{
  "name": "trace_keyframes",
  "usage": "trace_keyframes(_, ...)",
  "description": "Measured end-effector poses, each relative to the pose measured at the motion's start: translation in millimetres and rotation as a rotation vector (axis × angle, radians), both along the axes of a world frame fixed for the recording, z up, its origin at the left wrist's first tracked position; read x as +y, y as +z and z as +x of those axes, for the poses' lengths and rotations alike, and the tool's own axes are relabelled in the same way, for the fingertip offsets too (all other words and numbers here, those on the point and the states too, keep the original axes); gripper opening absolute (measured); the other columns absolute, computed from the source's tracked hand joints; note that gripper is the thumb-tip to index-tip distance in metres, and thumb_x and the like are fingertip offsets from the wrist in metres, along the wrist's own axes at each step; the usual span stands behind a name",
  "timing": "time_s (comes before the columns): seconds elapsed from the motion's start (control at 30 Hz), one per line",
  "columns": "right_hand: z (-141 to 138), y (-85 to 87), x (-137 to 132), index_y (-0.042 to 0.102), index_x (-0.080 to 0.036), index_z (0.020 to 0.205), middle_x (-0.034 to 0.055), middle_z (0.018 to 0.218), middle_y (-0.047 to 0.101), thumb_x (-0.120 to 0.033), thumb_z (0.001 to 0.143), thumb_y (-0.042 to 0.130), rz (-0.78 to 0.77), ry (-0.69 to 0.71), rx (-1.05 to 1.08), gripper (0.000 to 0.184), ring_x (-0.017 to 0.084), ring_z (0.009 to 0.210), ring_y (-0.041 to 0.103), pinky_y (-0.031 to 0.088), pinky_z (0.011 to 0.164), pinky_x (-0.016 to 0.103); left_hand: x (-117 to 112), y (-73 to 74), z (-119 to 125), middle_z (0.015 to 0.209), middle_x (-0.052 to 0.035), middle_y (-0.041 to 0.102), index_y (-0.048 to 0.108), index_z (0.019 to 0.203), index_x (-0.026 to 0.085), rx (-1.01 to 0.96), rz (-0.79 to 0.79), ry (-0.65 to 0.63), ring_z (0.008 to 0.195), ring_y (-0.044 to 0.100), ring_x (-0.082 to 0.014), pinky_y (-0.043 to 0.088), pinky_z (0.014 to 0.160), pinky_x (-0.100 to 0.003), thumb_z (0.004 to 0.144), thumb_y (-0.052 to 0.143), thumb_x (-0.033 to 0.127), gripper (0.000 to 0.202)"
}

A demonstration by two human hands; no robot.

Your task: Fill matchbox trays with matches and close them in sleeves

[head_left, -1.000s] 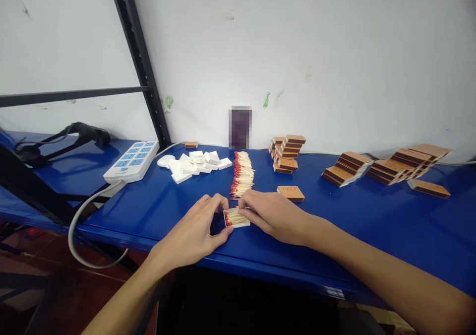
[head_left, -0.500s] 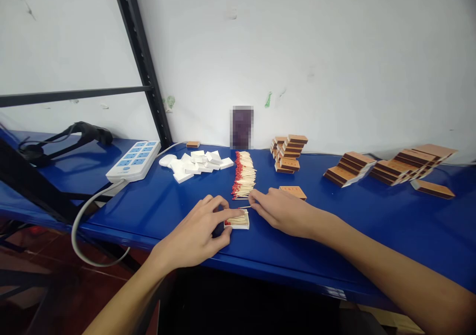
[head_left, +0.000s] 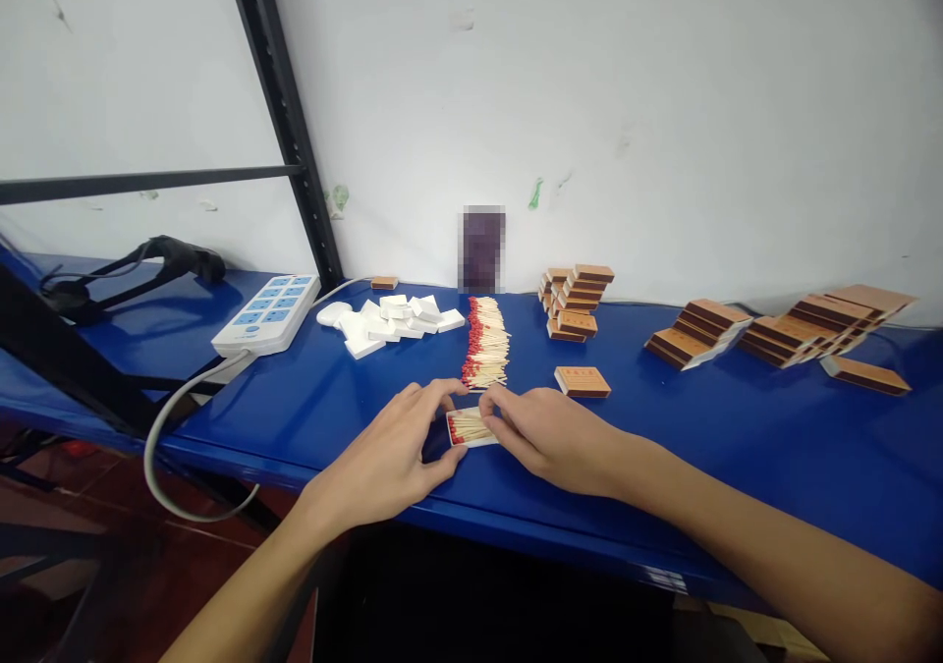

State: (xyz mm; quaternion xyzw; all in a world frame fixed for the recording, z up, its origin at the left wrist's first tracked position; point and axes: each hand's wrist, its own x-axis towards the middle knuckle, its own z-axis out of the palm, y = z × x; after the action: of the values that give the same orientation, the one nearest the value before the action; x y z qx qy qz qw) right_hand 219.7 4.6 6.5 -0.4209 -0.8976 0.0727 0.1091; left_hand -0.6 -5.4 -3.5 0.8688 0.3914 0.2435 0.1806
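Observation:
A small white matchbox tray (head_left: pixel 452 439) with red-tipped matches (head_left: pixel 468 428) inside lies near the table's front edge. My left hand (head_left: pixel 394 447) curves around its left end, thumb by the near side and index finger raised beyond the far side, fingers apart. Over the tray's right end, my right hand (head_left: pixel 549 437) has its thumb and index finger pinched together at the matches; the fingertips mostly cover the match between them. Just behind the tray, a long row of loose matches (head_left: pixel 486 344) runs back toward the wall, red heads to the left.
White trays (head_left: pixel 398 324) are heaped at the left. A closed matchbox (head_left: pixel 582 381) lies right of the matches, with stacked matchboxes (head_left: pixel 579 300) behind and more stacks (head_left: pixel 696 334) farther right. A power strip (head_left: pixel 269 314) with a cable stands near the black shelf post (head_left: pixel 295 123).
My right hand has moved left with the match, from beside the tray to over its right end. My left index finger has lifted off the matches and spread from the thumb.

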Motion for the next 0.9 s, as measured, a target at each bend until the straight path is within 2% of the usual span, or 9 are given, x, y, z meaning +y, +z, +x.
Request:
trace_keyframes(0.07, -1, -1.8, 0, 0.051, -0.019, 0.098, 0.0003, 0.067, 0.059, -0.027, 0.099, 0.034, 0.020, -0.003, -0.004, 0.019, 0.015, 0.057, 0.051, 0.024, 0.053, 0.028, 0, 1.1, 0, 0.113, -0.0017, 0.059, 0.045, 0.130, 0.028, 0.028, 0.020, -0.024, 0.103, 0.054, -0.0213, 0.045, 0.093, -0.037, 0.090, 0.058, 0.024, 0.042)
trace_keyframes(0.13, 0, -2.7, 2, 0.051, -0.019, 0.098, -0.0002, 0.066, 0.058, -0.027, 0.099, 0.035, 0.024, -0.030, 0.002, 0.019, 0.015, 0.056, 0.050, 0.024, 0.053, 0.028, 0, 2.5, 0, 0.113, -0.0012, 0.059, 0.052, 0.123, 0.027, 0.069, 0.037, -0.048, 0.104, 0.053, -0.0210, 0.042, 0.096, -0.038, 0.092, 0.056, 0.024, 0.031)
trace_keyframes(0.23, 3, -3.7, 7, 0.050, -0.019, 0.100, -0.0008, 0.066, 0.058, -0.026, 0.099, 0.035, 0.036, -0.078, 0.025, 0.017, 0.015, 0.056, 0.050, 0.025, 0.054, 0.027, 1, 4.1, 1, 0.108, -0.0010, 0.059, 0.058, 0.115, 0.026, 0.103, 0.038, -0.059, 0.101, 0.052, -0.0204, 0.044, 0.092, -0.037, 0.094, 0.054, 0.025, 0.022)
trace_keyframes(0.43, 10, -10.6, 21, 0.056, -0.020, 0.096, 0.0022, 0.082, 0.067, -0.026, 0.099, 0.038, 0.087, -0.142, 0.014, 0.019, 0.017, 0.071, 0.058, 0.028, 0.058, 0.027, 2, 4.2, 0, 0.109, -0.0025, 0.059, 0.062, 0.116, 0.026, 0.128, 0.052, -0.089, 0.101, 0.053, -0.0204, 0.044, 0.094, -0.038, 0.096, 0.051, 0.028, 0.023)
trace_keyframes(0.7, 11, -15.7, 28, 0.060, -0.020, 0.095, 0.0019, 0.073, 0.066, -0.029, 0.098, 0.042, 0.107, -0.229, -0.027, 0.020, 0.017, 0.069, 0.059, 0.029, 0.058, 0.027, 2, 2.8, 1, 0.113, -0.0024, 0.060, 0.060, 0.123, 0.029, 0.126, 0.063, -0.114, 0.104, 0.056, -0.0200, 0.035, 0.108, -0.044, 0.096, 0.052, 0.028, 0.028)
trace_keyframes(0.8, 10, -15.0, 28, 0.057, -0.020, 0.096, 0.0023, 0.075, 0.066, -0.029, 0.099, 0.040, 0.095, -0.231, -0.058, 0.019, 0.017, 0.066, 0.058, 0.026, 0.055, 0.027, 3, 3.1, 1, 0.113, -0.0018, 0.060, 0.060, 0.123, 0.029, 0.133, 0.062, -0.114, 0.104, 0.056, -0.0195, 0.033, 0.109, -0.044, 0.097, 0.051, 0.029, 0.028)
trace_keyframes(0.9, 7, -14.0, 28, 0.055, -0.020, 0.098, 0.0023, 0.077, 0.067, -0.029, 0.099, 0.038, 0.094, -0.224, -0.051, 0.019, 0.017, 0.066, 0.059, 0.025, 0.055, 0.028, 3, 3.3, 1, 0.113, -0.0019, 0.060, 0.060, 0.123, 0.029, 0.140, 0.066, -0.112, 0.104, 0.056, -0.0199, 0.037, 0.105, -0.043, 0.097, 0.051, 0.029, 0.028)
